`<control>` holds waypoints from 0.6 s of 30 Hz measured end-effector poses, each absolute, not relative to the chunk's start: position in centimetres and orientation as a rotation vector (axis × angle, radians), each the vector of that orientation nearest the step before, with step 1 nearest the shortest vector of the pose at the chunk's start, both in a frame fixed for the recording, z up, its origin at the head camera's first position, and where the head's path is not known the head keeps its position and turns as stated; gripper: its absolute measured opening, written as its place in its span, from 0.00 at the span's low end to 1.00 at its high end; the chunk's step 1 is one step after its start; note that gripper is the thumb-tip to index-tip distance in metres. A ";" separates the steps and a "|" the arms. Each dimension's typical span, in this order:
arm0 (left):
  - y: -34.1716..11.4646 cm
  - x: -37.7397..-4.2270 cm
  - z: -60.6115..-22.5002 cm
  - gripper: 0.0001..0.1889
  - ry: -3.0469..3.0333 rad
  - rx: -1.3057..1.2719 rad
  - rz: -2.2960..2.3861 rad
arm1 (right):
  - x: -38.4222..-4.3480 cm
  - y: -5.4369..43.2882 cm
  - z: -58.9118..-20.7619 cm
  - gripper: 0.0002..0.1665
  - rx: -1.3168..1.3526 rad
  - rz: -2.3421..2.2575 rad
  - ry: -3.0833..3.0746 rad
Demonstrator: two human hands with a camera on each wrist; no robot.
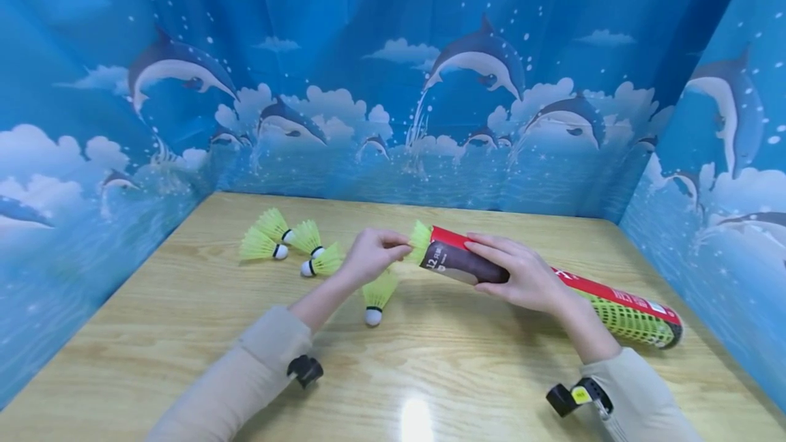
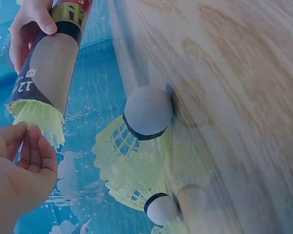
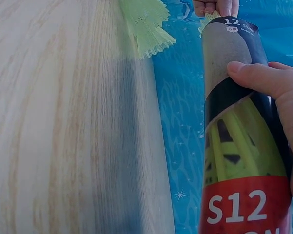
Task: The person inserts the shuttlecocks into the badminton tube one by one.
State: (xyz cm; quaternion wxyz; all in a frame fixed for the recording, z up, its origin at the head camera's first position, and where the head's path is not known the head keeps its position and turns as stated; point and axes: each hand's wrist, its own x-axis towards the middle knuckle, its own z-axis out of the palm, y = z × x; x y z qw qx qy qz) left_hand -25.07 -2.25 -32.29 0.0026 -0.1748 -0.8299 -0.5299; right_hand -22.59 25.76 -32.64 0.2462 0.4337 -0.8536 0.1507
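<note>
A long shuttlecock tube (image 1: pixel 632 309), red, black and grey with a clear part showing yellow-green netting, lies slanted across the right half of the head view. My right hand (image 1: pixel 522 271) grips it near its left end, thumb and fingers on opposite sides. At that end a yellow shuttlecock (image 1: pixel 420 241) pokes out of the mouth, skirt outward, its cork hidden inside. The fingertips of my left hand (image 1: pixel 368 256) pinch the skirt's edge. In the left wrist view the same shuttlecock (image 2: pixel 41 119) fans out of the tube's rim.
Several loose yellow shuttlecocks with white corks lie on the wooden table (image 1: pixel 184 326) to the left, one shuttlecock (image 1: pixel 258 245) among the farthest left. Another shuttlecock (image 1: pixel 379 292) rests below my left hand. A blue dolphin-print curtain (image 1: pixel 368 87) stands behind and beside the table.
</note>
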 end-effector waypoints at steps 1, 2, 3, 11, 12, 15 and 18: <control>-2.2 -25.1 -32.3 0.09 -2.600 -0.546 -1.666 | -22.6 25.8 -32.6 0.37 1.180 0.412 -2.333; -2.2 -25.1 -32.3 0.09 -2.593 -0.553 -1.664 | -22.6 25.8 -32.6 0.37 1.176 0.412 -2.336; -2.1 -25.1 -32.4 0.09 -2.584 -0.559 -1.661 | -22.5 25.7 -32.6 0.38 1.173 0.410 -2.340; -2.2 -25.0 -32.6 0.05 -2.510 -0.597 -1.629 | -22.7 25.6 -32.5 0.39 1.174 0.440 -2.332; -2.2 -25.0 -32.6 0.05 -2.509 -0.602 -1.623 | -22.8 25.6 -32.5 0.38 1.175 0.444 -2.329; -2.2 -25.0 -32.6 0.06 -2.507 -0.616 -1.613 | -22.8 25.6 -32.5 0.38 1.179 0.443 -2.326; -2.2 -25.1 -32.6 0.05 -2.505 -0.633 -1.606 | -22.8 25.6 -32.6 0.37 1.181 0.440 -2.330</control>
